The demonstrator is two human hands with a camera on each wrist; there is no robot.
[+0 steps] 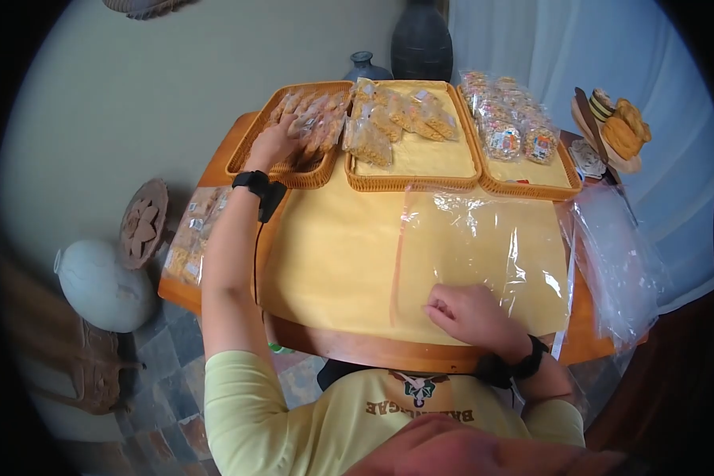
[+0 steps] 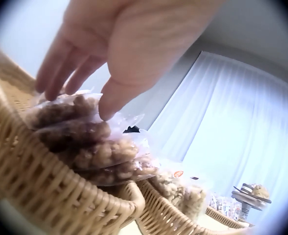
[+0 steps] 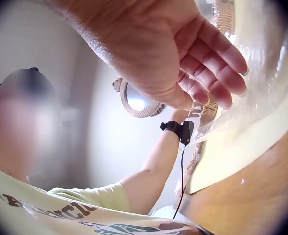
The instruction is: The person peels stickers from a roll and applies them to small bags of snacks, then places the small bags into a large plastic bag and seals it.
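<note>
In the head view my left hand [image 1: 274,146] reaches into the left wicker basket [image 1: 313,179], over small clear bags of brown snacks [image 1: 319,131]. The left wrist view has its fingers nearly straight and spread, fingertips and thumb right at the top snack bag [image 2: 80,108]. Near the table's front edge is my right hand [image 1: 474,316], beside a large clear plastic bag [image 1: 484,238] lying flat. Seen from the right wrist, its thumb and index finger pinch the film of this plastic bag [image 3: 232,115], while the other fingers curve loosely.
A middle basket [image 1: 412,183] holds bags of yellow snacks [image 1: 369,143]; a right basket [image 1: 531,190] holds round, colourful packs [image 1: 502,140]. More snack packs [image 1: 189,246] lie at the table's left edge. Spare clear plastic [image 1: 619,270] hangs over the right edge.
</note>
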